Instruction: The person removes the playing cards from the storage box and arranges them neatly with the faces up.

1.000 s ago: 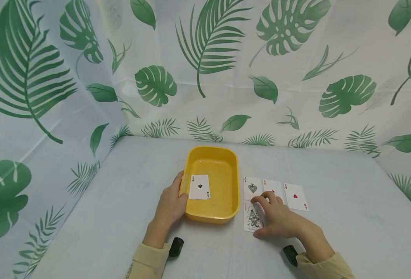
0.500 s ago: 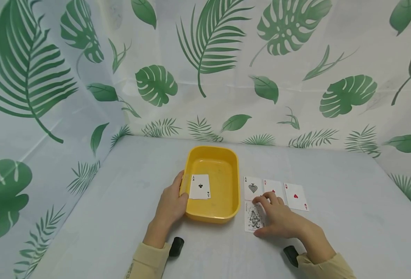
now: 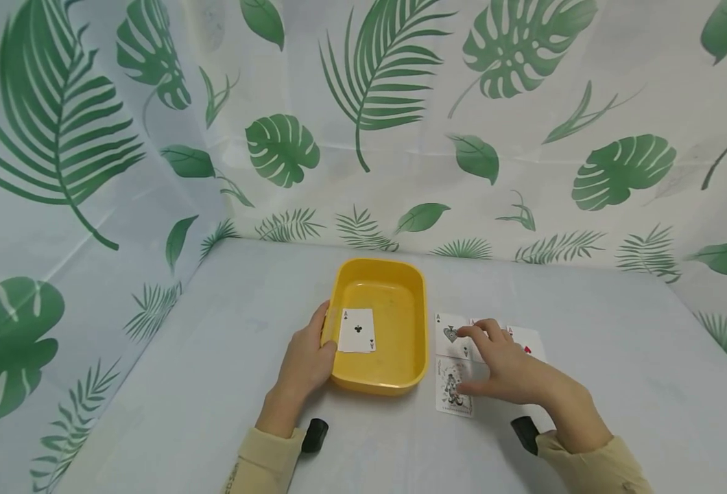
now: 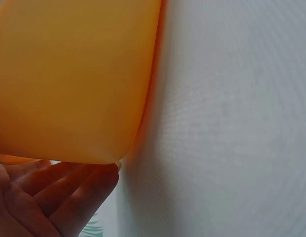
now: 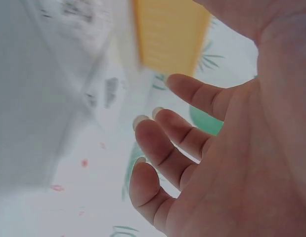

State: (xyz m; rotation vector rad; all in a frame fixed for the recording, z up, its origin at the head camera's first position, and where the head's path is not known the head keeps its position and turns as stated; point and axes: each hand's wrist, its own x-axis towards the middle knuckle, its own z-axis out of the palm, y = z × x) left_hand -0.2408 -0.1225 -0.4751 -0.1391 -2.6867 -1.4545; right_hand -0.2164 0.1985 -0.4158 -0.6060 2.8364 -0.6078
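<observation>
My left hand [image 3: 306, 363] grips the left side of a yellow plastic tray [image 3: 397, 329], with the thumb at the rim and the fingers against the outside. Inside the tray lies an ace of clubs [image 3: 357, 331]. To the tray's right, an ace of spades [image 3: 445, 348], a red ace [image 3: 477, 354] and an ace of hearts [image 3: 527, 337] lie in a row. A joker [image 3: 451, 406] lies below the ace of spades. Over these cards hovers my right hand [image 3: 514, 370], thumb and fingers spread and holding nothing; it partly hides the red ace.
A white cloth [image 3: 265, 295] covers the tabletop. Leaf-printed curtain [image 3: 400, 151] rises at the back and left. Each wrist wears a black device, such as the one by my right sleeve [image 3: 526, 434].
My right hand has lifted off the joker and moved slightly up and right, its fingers spreading. The joker stays on the table. My left hand keeps its grip on the tray.
</observation>
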